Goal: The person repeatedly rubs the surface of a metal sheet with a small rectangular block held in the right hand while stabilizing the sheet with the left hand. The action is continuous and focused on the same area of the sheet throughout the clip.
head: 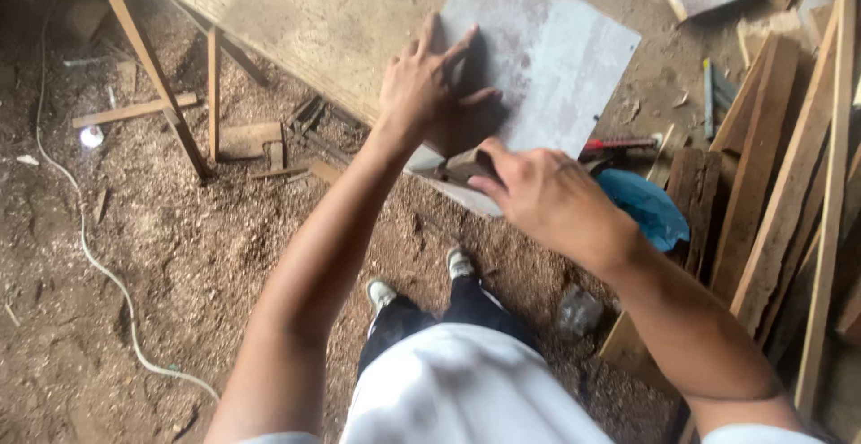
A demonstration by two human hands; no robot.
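left hand [421,90] spread flat pinning the grey panel [547,58] on the surface [296,13], right hand [538,197] closed around a small tool [453,171] at its edge, looks mid-trim, needs steady pressure

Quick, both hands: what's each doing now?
Left hand: open, fingers spread flat on the grey panel.
Right hand: closed on a small tool at its edge.

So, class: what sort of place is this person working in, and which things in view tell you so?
Probably a rough carpentry workshop. Sawdust and shavings cover the floor, wooden planks lean at the right, and the left hand presses a grey board flat on a timber workbench.
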